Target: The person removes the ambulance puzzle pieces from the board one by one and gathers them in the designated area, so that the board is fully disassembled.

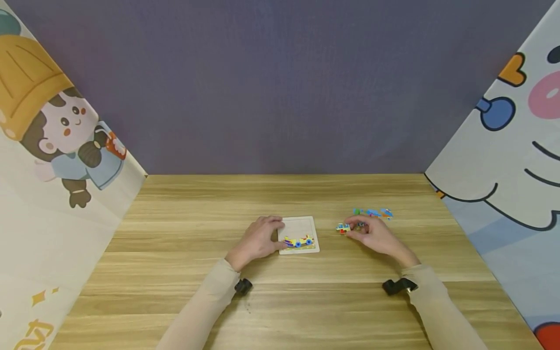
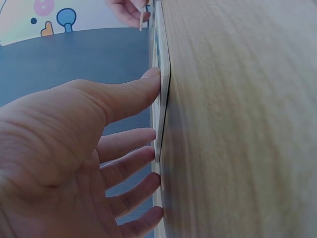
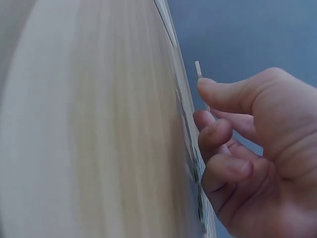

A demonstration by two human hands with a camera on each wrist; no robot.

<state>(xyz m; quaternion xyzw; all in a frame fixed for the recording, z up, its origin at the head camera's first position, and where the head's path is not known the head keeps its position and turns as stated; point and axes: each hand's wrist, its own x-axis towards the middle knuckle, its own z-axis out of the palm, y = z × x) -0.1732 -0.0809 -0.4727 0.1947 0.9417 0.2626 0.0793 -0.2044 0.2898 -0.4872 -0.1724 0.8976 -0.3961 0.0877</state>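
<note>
A square, pale puzzle board point(image 1: 299, 225) lies flat on the table, its lower part filled with a yellow vehicle picture point(image 1: 302, 241) with blue wheels. My left hand point(image 1: 258, 238) rests at the board's left side, thumb on its lower left and fingers spread near the upper left corner. In the left wrist view the thumb point(image 2: 133, 94) presses the board's edge and the other fingers are nearly straight. To the right of the board, my right hand point(image 1: 374, 235) pinches a small puzzle piece point(image 1: 341, 228) printed in blue, yellow and red. Edge-on, that thin piece point(image 3: 198, 69) stands above the tabletop.
Several loose blue and green puzzle pieces point(image 1: 373, 213) lie behind the right hand, some partly hidden by it. The wooden table point(image 1: 197, 209) meets a dark back panel point(image 1: 280, 97). Cartoon-printed panels stand at the left and right sides.
</note>
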